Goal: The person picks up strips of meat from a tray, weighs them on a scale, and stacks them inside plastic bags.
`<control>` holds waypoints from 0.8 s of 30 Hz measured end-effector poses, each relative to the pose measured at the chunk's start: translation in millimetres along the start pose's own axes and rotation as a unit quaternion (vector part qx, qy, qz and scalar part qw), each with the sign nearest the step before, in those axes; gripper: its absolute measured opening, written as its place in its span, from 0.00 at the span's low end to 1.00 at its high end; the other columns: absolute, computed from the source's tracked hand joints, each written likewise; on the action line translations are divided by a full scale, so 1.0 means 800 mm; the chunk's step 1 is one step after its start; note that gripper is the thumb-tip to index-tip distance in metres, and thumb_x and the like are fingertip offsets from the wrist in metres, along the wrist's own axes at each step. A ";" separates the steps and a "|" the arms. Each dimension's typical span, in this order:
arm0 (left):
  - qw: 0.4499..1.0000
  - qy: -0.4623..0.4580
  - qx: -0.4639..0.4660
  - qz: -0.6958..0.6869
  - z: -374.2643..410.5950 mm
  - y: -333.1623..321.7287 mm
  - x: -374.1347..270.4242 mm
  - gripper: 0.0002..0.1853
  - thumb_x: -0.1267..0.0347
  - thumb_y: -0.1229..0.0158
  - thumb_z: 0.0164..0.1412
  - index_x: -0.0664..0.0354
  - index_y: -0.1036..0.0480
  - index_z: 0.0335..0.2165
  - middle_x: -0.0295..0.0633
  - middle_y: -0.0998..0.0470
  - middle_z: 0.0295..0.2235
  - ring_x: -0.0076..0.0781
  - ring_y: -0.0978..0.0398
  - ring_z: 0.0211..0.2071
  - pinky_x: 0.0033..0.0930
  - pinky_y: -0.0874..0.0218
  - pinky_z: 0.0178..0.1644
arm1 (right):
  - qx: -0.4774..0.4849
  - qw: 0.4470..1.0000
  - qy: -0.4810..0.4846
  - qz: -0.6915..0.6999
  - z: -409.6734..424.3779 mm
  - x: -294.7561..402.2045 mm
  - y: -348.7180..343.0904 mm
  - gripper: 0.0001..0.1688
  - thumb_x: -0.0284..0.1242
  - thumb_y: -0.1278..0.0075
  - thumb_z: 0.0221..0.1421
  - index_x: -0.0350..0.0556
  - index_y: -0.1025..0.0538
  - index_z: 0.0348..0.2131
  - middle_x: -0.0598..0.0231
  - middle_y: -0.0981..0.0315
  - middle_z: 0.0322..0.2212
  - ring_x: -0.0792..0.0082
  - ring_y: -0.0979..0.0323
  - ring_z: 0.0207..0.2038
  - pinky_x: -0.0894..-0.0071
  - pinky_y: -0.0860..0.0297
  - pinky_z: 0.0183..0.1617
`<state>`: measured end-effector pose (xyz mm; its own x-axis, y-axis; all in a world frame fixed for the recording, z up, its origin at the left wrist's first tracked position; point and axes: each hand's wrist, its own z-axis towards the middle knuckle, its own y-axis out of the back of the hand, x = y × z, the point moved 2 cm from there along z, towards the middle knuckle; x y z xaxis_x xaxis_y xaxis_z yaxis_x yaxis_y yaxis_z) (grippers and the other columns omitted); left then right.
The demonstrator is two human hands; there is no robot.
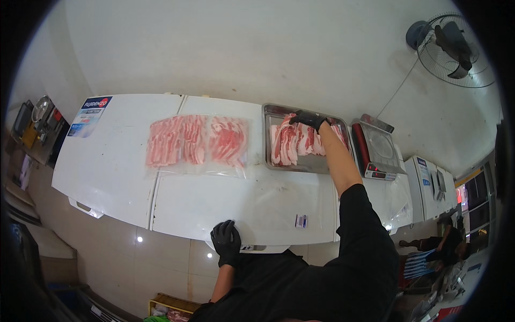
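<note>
My right hand (309, 120), in a black glove, reaches into a metal tray (310, 167) and touches the upper part of the sliced raw meat (286, 141); whether its fingers grip a slice cannot be told. Several strips lie side by side in that tray. On the near edge of a white chest freezer (209, 201) rests my left hand (226, 239), also gloved in black, with no object visible in it. Clear plastic packs of sliced meat (164, 141) lie flat on the freezer lids, left of the tray.
Right of the tray stands a digital scale (376, 149). A small label (301, 221) lies near the front edge. A fan (454, 50) is at the upper right. On the floor, below left, is a yellow crate (173, 302). Another person (446, 245) is at the far right.
</note>
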<state>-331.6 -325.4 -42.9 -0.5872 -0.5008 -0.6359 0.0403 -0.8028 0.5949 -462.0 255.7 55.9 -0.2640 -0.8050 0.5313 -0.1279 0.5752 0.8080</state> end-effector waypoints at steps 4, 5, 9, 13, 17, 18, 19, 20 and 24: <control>1.000 0.003 0.000 -0.001 0.000 0.000 0.000 0.11 0.76 0.41 0.55 0.56 0.21 0.38 0.38 0.20 0.40 0.41 0.25 0.45 0.44 0.37 0.50 | -0.053 0.948 0.050 0.309 -0.034 0.030 0.030 0.20 0.39 0.47 0.60 0.38 0.25 0.42 0.59 0.25 0.45 0.69 0.25 0.47 0.70 0.31 0.54; 1.000 -0.003 0.002 -0.009 0.001 -0.004 -0.003 0.11 0.76 0.41 0.55 0.56 0.21 0.38 0.39 0.20 0.40 0.41 0.25 0.45 0.44 0.38 0.50 | -0.103 0.882 0.076 0.454 -0.047 0.011 0.037 0.17 0.37 0.48 0.61 0.39 0.24 0.39 0.61 0.24 0.42 0.70 0.25 0.45 0.71 0.30 0.52; 1.000 -0.002 0.001 0.004 0.000 0.002 -0.002 0.10 0.77 0.41 0.55 0.58 0.21 0.38 0.41 0.20 0.40 0.42 0.25 0.45 0.43 0.38 0.51 | -0.017 0.967 0.007 0.253 -0.071 0.060 0.074 0.17 0.35 0.43 0.60 0.38 0.24 0.40 0.61 0.24 0.42 0.70 0.24 0.43 0.77 0.31 0.49; 1.000 0.009 0.002 0.007 -0.006 0.000 0.005 0.10 0.77 0.42 0.55 0.59 0.21 0.38 0.42 0.20 0.40 0.43 0.25 0.44 0.44 0.37 0.51 | -0.062 0.994 0.033 -0.082 -0.123 0.098 0.075 0.36 0.46 0.39 0.54 0.34 0.26 0.50 0.49 0.24 0.46 0.55 0.26 0.50 0.65 0.31 0.55; 1.000 -0.013 0.003 0.019 -0.008 -0.007 0.005 0.11 0.76 0.41 0.55 0.57 0.22 0.38 0.40 0.20 0.40 0.42 0.25 0.44 0.43 0.36 0.50 | -0.018 0.975 0.017 -0.223 -0.191 0.100 0.083 0.41 0.51 0.39 0.52 0.40 0.27 0.54 0.44 0.26 0.48 0.49 0.27 0.50 0.58 0.31 0.56; 1.000 -0.014 0.000 0.020 -0.007 -0.007 0.005 0.11 0.76 0.41 0.55 0.57 0.22 0.38 0.40 0.20 0.40 0.42 0.25 0.44 0.43 0.36 0.50 | -0.007 0.965 0.018 -0.263 -0.204 0.102 0.084 0.39 0.50 0.39 0.53 0.40 0.26 0.54 0.45 0.26 0.48 0.51 0.26 0.50 0.59 0.31 0.55; 1.000 -0.016 -0.003 0.022 -0.008 -0.007 0.005 0.11 0.76 0.41 0.55 0.57 0.22 0.38 0.40 0.20 0.40 0.42 0.25 0.44 0.43 0.36 0.50 | 0.009 0.968 0.020 -0.249 -0.218 0.109 0.083 0.39 0.50 0.39 0.53 0.40 0.26 0.53 0.46 0.25 0.47 0.51 0.26 0.49 0.59 0.31 0.55; 1.000 -0.012 0.001 0.027 -0.010 -0.008 0.006 0.11 0.76 0.42 0.56 0.57 0.22 0.39 0.41 0.20 0.40 0.43 0.25 0.44 0.43 0.36 0.50 | 0.025 0.972 0.022 -0.234 -0.233 0.116 0.084 0.38 0.49 0.39 0.53 0.40 0.26 0.53 0.46 0.25 0.47 0.52 0.26 0.49 0.59 0.31 0.55; 1.000 -0.011 0.003 0.021 -0.003 -0.001 -0.007 0.08 0.77 0.43 0.59 0.62 0.21 0.38 0.45 0.20 0.39 0.45 0.25 0.43 0.43 0.35 0.51 | 0.017 0.993 0.040 -0.111 -0.305 0.150 0.085 0.32 0.44 0.38 0.54 0.39 0.24 0.51 0.49 0.24 0.45 0.57 0.25 0.48 0.62 0.30 0.53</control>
<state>-326.0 -322.6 -41.0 -0.6025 -0.5269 -0.5995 0.0602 -0.7790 0.6241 -269.1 162.4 236.8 -0.1487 -0.9205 0.3613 -0.2059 0.3862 0.8991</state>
